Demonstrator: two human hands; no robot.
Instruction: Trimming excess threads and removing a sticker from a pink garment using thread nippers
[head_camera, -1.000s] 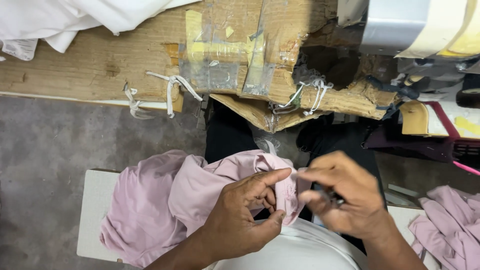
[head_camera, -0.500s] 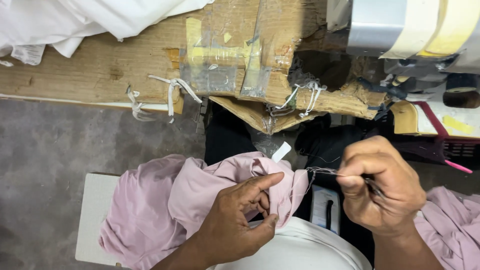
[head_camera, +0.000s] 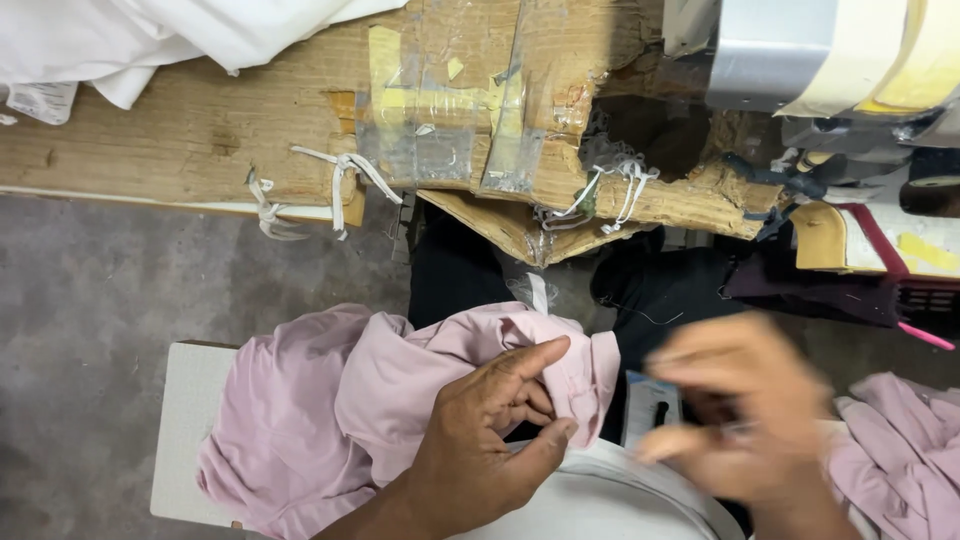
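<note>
Pink garment (head_camera: 330, 420), crumpled, lies across the person's lap and spills left over a white board or stool top (head_camera: 185, 430) beside the grey concrete floor (head_camera: 110, 300). Left hand (head_camera: 490, 440) sits on the garment's right part, thumb and forefinger pinching a fold of the pink fabric near its upper right edge, other fingers curled in underneath. Fabric edge stands up just past the fingertips.

Right hand (head_camera: 740, 420) is right of the left hand, apart from it, heavily motion-blurred. Fingers look drawn together, but cannot tell if anything is held; a thin dark blur near the fingertips is too smeared to identify. Below both hands, white cloth (head_camera: 590, 500) over the person's body. Between the hands, a small pale blue-white tag or card (head_camera: 650, 405) with a dark mark, against dark trousers (head_camera: 660, 290).

Second heap of the same pink cloth (head_camera: 900, 450) at lower right, just beside the right hand.

Above: worn wooden table edge (head_camera: 180, 140), chipped and broken, patched with clear and yellowish tape (head_camera: 440, 110). White string ties (head_camera: 340, 175) hang off the edge at left, more white thread (head_camera: 610, 190) knotted at the broken part. White fabric (head_camera: 170, 40) piled on the table top left. Grey-white sewing machine body (head_camera: 800, 50) at top right, with dark fabric and a pink-red crate rim (head_camera: 925, 335) at far right.
</note>
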